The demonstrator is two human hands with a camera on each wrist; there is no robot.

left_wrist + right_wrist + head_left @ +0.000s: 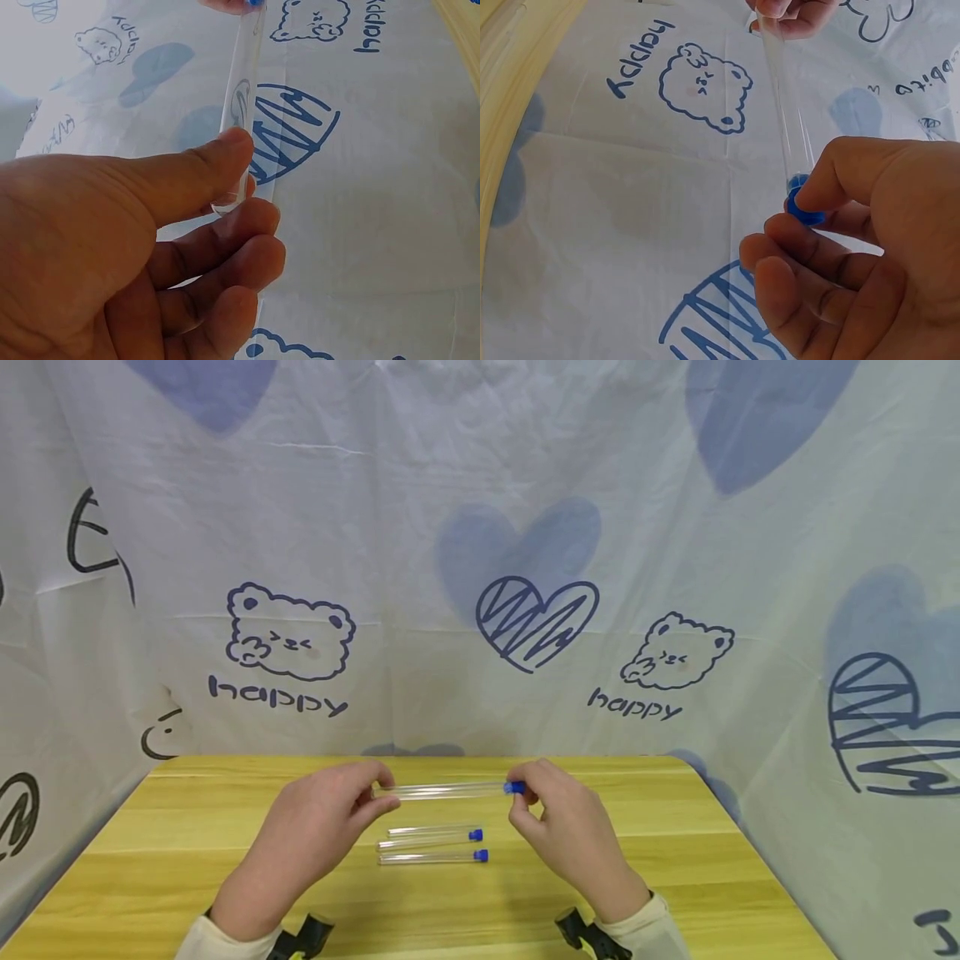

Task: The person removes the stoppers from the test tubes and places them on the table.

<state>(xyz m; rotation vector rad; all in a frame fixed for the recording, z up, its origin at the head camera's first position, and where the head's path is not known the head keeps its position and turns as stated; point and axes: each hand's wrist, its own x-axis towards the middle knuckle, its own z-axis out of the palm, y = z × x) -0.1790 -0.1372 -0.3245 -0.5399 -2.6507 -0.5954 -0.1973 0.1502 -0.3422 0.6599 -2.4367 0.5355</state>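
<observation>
A clear test tube [450, 791] with a blue stopper [513, 787] is held level above the table between both hands. My left hand [322, 818] pinches the closed, rounded end of the tube between thumb and finger; in the left wrist view that rounded tip [227, 205] shows below the thumb. At the other end, my right hand [566, 827] pinches the blue stopper, which sits in the tube's mouth in the right wrist view. Nearer to me, other clear test tubes [427, 858] lie side by side on the table, with two blue stoppers [481, 856] visible at their right ends.
The wooden table [615, 935] has rounded far corners. A white cloth [420, 693] with blue hearts, bear drawings and lettering hangs behind it and along both sides. Each wrist carries a black camera mount [300, 935].
</observation>
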